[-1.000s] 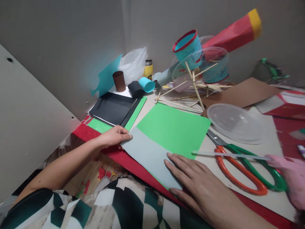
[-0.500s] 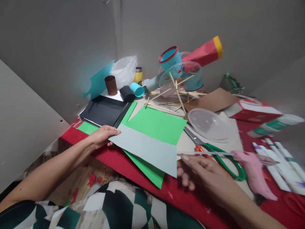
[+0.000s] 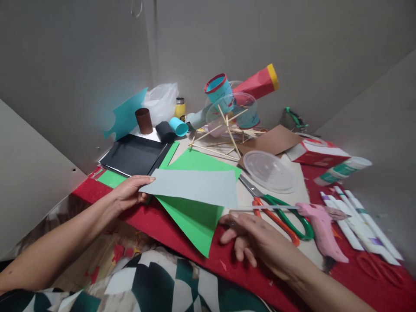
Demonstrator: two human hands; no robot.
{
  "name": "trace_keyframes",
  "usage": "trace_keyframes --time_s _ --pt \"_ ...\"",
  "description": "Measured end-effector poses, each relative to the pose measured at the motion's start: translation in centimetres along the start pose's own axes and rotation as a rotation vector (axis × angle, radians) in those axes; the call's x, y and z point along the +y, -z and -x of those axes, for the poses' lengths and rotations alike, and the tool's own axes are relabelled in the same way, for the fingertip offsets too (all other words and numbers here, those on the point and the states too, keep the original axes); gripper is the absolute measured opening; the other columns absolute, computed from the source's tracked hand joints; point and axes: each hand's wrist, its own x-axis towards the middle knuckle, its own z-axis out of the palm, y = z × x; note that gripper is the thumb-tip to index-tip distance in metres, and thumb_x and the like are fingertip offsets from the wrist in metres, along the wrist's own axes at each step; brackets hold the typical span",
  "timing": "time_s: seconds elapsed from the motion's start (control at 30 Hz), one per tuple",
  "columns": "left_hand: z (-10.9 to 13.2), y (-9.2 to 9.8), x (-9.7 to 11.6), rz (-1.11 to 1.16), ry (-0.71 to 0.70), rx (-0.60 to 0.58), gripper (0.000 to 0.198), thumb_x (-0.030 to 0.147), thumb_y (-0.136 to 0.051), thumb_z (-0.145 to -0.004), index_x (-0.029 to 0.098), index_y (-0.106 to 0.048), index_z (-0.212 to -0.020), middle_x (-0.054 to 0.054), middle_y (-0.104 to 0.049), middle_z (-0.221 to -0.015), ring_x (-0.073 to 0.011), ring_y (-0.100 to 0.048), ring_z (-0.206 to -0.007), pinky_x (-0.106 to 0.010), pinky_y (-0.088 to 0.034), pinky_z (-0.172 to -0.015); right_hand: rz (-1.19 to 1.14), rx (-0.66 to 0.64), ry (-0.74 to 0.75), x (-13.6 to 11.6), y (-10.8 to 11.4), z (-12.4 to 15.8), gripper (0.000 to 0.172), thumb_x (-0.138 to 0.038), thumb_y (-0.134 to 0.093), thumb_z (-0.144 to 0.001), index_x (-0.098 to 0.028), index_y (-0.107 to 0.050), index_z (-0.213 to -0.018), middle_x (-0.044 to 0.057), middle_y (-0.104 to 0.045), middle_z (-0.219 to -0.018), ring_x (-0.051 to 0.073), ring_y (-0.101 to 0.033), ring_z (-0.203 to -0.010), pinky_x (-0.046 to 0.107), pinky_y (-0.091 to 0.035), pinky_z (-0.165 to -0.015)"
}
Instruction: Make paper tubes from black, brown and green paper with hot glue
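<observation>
Grey paper is held tilted just off the view's centre, toward seven o'clock. Beneath everything spreads the red-covered table; next in size, a green sheet sits under the paper, its near part sloping out at six o'clock. The left forearm slants in from eight o'clock, and the left hand pinches the paper's left corner, thumb on top, fingers curled underneath. Between four and five o'clock comes the right forearm; the right hand is loosely open, thumb side uppermost, lower fingers half bent, grasping nothing visible. Scissors lie at four o'clock, a pink glue gun beyond. Its thin glue stick points toward the right fingertips; whether they touch cannot be told.
</observation>
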Motion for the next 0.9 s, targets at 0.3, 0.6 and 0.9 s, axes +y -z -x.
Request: trace_keyframes --time_s 0.3,0.6,0.9 --pt "0.7 -0.3 -0.7 0.159 -0.015 -0.044 0.017 0.021 -0.075 -0.073 0.011 -0.061 -0.075 0.005 -0.049 -0.051 -0.0021 -0.042 -0.038 -0.012 -0.035 -0.037 -0.076 -0.115 -0.159 0.9 -0.4 -0.2 0.045 -0.053 -0.063 -0.084 -0.011 -0.061 -0.101 0.017 -0.075 -0.086 0.013 -0.066 -0.045 0.012 -0.039 -0.029" --pt "2.0 -0.2 -1.4 -0.011 -0.030 -0.085 0.024 0.031 -0.078 -0.073 0.011 -0.064 -0.072 0.003 -0.053 -0.050 -0.0038 -0.044 -0.034 -0.013 -0.034 -0.033 -0.238 -0.167 -0.046 1.2 -0.4 -0.8 0.034 -0.041 -0.081 -0.072 -0.016 -0.058 -0.071 -0.011 -0.038 -0.045 0.001 -0.023 -0.036 0.010 -0.024 -0.031" --pt "1.8 1.1 0.3 -0.442 -0.039 -0.145 0.028 0.041 -0.073 -0.077 0.013 -0.072 -0.077 -0.005 -0.072 -0.070 -0.0126 -0.062 -0.058 -0.022 -0.048 -0.059 0.055 -0.130 0.085 0.9 -0.3 -0.8 0.035 -0.045 -0.079 -0.072 -0.014 -0.063 -0.079 0.002 -0.067 -0.054 0.008 -0.055 -0.040 0.014 -0.043 -0.037"
